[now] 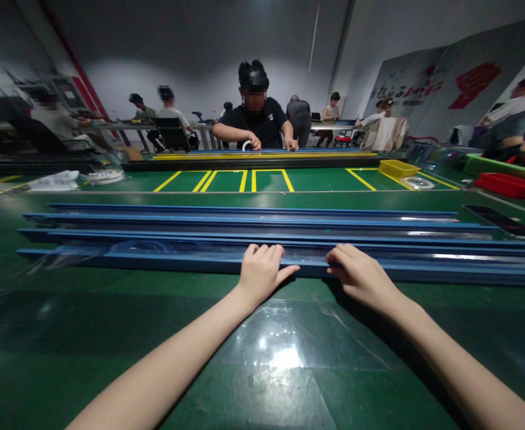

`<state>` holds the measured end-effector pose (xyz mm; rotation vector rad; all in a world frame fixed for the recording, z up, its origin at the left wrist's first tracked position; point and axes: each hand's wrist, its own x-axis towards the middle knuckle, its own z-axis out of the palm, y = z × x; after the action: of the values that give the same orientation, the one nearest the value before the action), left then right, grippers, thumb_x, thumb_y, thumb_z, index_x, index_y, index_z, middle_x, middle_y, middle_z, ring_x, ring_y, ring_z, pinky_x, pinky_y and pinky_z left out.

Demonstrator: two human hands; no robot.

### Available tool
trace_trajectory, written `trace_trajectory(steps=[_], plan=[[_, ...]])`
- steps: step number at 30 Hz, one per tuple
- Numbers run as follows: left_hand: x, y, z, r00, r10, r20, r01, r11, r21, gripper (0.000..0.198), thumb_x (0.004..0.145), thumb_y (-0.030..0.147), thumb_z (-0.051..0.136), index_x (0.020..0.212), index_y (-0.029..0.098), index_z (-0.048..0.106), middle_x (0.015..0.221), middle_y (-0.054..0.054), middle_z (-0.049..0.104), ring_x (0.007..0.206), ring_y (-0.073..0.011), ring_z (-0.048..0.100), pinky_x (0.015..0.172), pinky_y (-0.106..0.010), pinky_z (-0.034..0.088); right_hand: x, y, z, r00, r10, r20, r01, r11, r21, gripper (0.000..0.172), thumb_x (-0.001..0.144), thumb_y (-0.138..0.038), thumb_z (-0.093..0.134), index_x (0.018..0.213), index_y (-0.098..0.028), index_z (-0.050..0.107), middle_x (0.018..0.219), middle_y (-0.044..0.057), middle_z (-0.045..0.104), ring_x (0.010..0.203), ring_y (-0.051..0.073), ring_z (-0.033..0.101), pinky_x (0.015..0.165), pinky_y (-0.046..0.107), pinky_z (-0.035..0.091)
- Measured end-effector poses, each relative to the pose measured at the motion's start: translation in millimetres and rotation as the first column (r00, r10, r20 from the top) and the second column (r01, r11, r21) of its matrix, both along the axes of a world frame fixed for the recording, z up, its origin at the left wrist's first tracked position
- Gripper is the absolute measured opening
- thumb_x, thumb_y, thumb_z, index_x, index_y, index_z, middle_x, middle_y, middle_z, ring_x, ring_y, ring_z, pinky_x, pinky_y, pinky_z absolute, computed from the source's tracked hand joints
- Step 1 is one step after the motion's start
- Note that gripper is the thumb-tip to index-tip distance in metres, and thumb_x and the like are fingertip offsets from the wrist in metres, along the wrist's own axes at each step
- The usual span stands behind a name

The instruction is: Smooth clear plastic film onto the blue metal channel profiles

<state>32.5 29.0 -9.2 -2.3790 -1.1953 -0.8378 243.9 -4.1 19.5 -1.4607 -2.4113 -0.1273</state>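
Note:
Several long blue channel rails lie side by side across the green table, running left to right. My left hand [262, 270] is closed over the nearest blue rail [190, 261], its fingers bent over the top and the thumb stretched right along the near side. Farther right, my right hand [356, 272] has its fingers curled at the same rail's near wall; its fingertips are partly hidden. Clear plastic film [141, 248] lies crumpled in the left part of the rail. Closer to me, a flat transparent sheet [307, 340] reflects light on the tabletop.
Across the table, a person in a black shirt [266, 122] works at yellow and black rails [262, 157]. A yellow tray [399, 169], a red tray [510, 186] and a dark phone-like slab [504, 221] lie to the right. White tape rolls [104, 177] sit at left.

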Motion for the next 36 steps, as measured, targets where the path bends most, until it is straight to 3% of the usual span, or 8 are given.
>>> trace_trajectory(steps=[15, 36], plan=[[0.0, 0.1, -0.7, 0.999, 0.011, 0.031, -0.011, 1.0, 0.003, 0.043, 0.077, 0.057, 0.039, 0.069, 0.016, 0.051, 0.058, 0.0, 0.055, 0.058, -0.0141, 0.05, 0.062, -0.028, 0.028, 5.6, 2.3, -2.0, 0.998, -0.055, -0.01, 0.055, 0.998, -0.006, 0.007, 0.08, -0.026, 0.043, 0.076, -0.021, 0.045, 0.079, 0.004, 0.053, 0.077, 0.017, 0.046, 0.062, 0.026, 0.037], [-0.1, 0.4, 1.7, 1.0, -0.006, 0.02, 0.006, 1.0, -0.005, 0.042, 0.078, 0.056, 0.038, 0.067, 0.018, 0.053, 0.066, -0.001, 0.057, 0.065, -0.0144, 0.05, 0.063, -0.029, 0.027, 6.8, 3.0, -2.2, 0.999, -0.04, 0.0, 0.04, 0.999, -0.025, 0.008, 0.08, -0.027, 0.042, 0.079, -0.021, 0.046, 0.081, 0.004, 0.052, 0.077, 0.017, 0.047, 0.063, 0.026, 0.038]])
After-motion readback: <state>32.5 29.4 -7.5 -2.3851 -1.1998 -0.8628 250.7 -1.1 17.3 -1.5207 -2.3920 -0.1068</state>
